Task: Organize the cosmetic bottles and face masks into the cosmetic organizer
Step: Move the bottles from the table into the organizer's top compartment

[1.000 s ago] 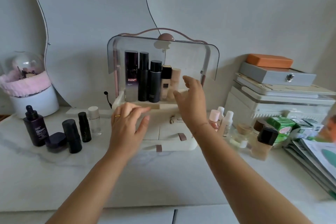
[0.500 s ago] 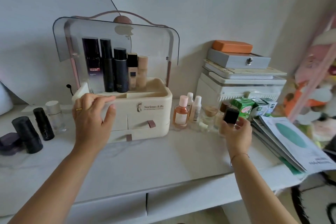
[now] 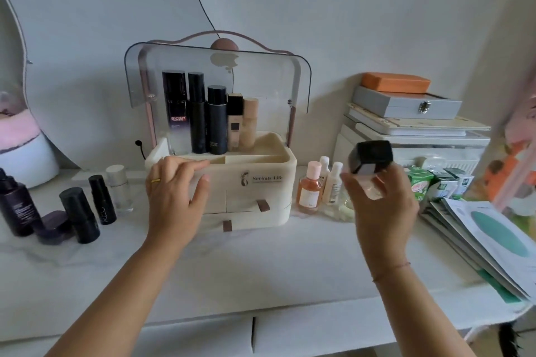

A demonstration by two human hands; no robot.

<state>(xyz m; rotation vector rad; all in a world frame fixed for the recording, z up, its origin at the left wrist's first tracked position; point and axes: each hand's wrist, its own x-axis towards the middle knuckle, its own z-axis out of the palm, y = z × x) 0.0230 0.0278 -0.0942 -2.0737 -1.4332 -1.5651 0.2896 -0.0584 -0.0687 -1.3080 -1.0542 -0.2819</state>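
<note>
The cream cosmetic organizer stands at the middle of the table with its clear lid raised. Several tall bottles stand in its top tray. My left hand rests on the organizer's front left edge, fingers over the rim. My right hand grips a glass foundation bottle with a black square cap, lifted above the table to the right of the organizer. Small pink and white bottles stand right of the organizer. Face mask packets lie stacked at the right edge.
Dark bottles and a compact stand left of the organizer, along with a clear bottle. Stacked boxes and green packets sit at the back right. A mirror and a pink-topped jar are at the far left.
My right hand left the organizer's tray, took hold of the black-capped bottle at the right and lifted it off the table. The view swung right, then partly back.
</note>
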